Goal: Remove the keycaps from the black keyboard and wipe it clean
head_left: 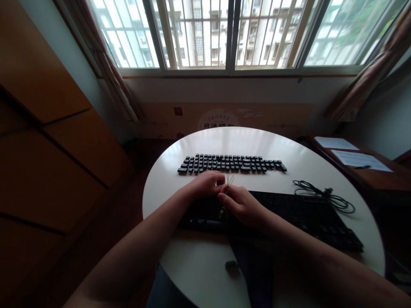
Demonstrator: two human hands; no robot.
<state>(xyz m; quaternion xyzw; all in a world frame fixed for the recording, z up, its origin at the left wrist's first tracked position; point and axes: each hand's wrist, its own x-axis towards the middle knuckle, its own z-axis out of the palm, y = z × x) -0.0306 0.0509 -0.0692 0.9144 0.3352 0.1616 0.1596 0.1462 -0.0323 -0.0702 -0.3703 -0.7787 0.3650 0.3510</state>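
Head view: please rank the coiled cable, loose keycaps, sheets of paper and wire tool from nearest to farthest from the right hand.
1. Wire tool: in the fingers of the right hand.
2. Loose keycaps: just beyond the hands, on the white table.
3. Coiled cable: right side of that table.
4. Sheets of paper: farther right, on the brown side table.

I watch the left forearm (146, 239) and right forearm (308, 244) slant inward, both bare, bringing the hands close together — whether they touch, I can't tell. The left hand (209, 183) turns in, its fingers curled; the right hand (244, 206) pinches — right thumb (227, 200) extended toward the other hand.
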